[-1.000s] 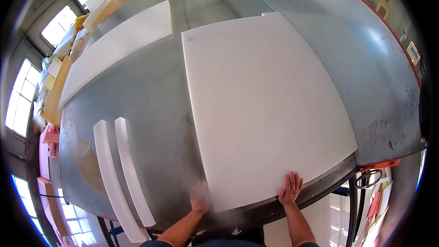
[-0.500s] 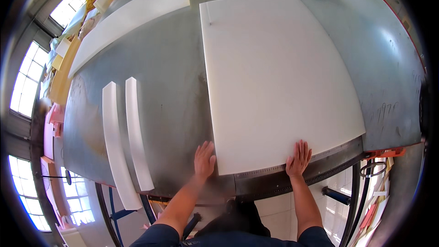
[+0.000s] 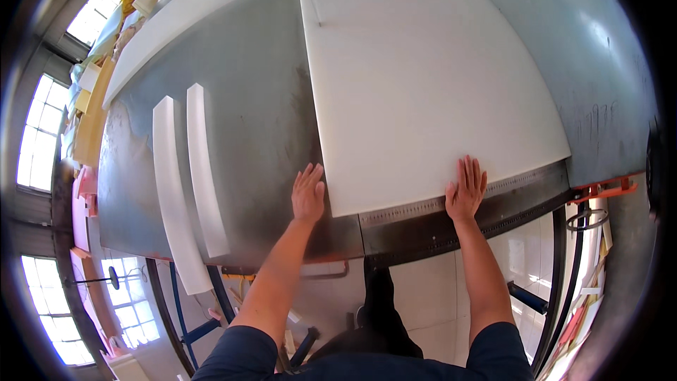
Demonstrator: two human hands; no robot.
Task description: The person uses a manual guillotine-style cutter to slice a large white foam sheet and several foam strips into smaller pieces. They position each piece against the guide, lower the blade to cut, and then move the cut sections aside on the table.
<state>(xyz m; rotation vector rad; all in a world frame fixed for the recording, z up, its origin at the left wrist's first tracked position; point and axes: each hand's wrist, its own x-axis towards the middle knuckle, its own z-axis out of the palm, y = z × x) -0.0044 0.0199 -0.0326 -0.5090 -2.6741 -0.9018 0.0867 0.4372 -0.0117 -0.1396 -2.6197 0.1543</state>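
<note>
While both forearms reach up from the lower edge, the left hand [image 3: 308,194] lies flat, palm down, fingers straight and close together, on the grey metal table [image 3: 254,99] right at the left side of the large white foam sheet [image 3: 423,77], its fingertips touching or just meeting the sheet's near left corner. The right hand [image 3: 465,189] is likewise spread flat, fingers slightly fanned, resting on the sheet's near edge, with the heel of the palm over the metal ruler strip [image 3: 416,209] that runs along the table's front. Neither hand grasps anything; both are open and pressed down. The sheet lies flat on the table, its near edge just behind the ruler strip. Two narrow white foam strips [image 3: 187,176] lie side by side well to the left. A longer white slab [image 3: 190,17] sits at the far left. The sheet's far edge is cut off at the top, and the clutter by the windows is too bent to make out.
</note>
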